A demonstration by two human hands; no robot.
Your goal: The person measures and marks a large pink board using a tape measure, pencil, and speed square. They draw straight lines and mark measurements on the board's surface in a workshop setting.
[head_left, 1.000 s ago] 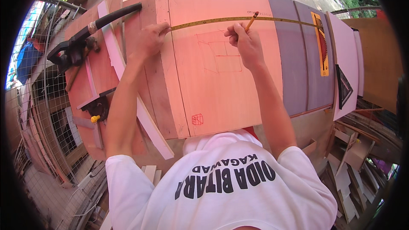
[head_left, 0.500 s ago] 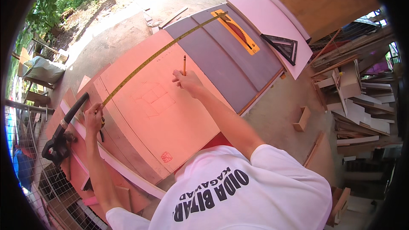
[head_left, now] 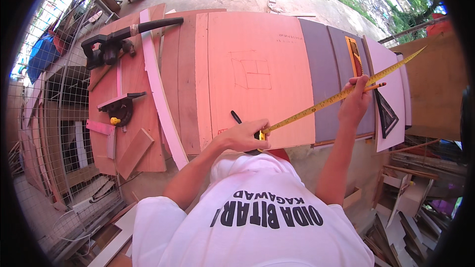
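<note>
My left hand [head_left: 245, 136] is closed around the case of a tape measure [head_left: 261, 136] near the front edge of a wooden panel [head_left: 262, 113]. From it the yellow blade slants up to the right, over the panel and a grey table-saw top [head_left: 321, 69]. My right hand [head_left: 355, 100] has its fingers closed on the blade partway along, with a pencil [head_left: 375, 87] also in its grip. Past this hand the blade's free end sticks out in the air. A box-like shape is drawn in lines on the panel. Beside my left hand, a black marker-like stick [head_left: 236, 116] points up.
The saw blade stands in a yellow insert [head_left: 352, 52]. A black triangular square [head_left: 386, 113] lies on a pale board. To the left are a black blower [head_left: 111, 44], a long pink-white strip [head_left: 156, 79], a mitre gauge [head_left: 123, 109] and wood offcuts. Scrap wood [head_left: 410, 227] is piled lower right.
The tape has come off the panel and saw top and now slants nearer my body. My left hand moved right and toward me; my right hand moved right and took hold of the blade. The view turned left.
</note>
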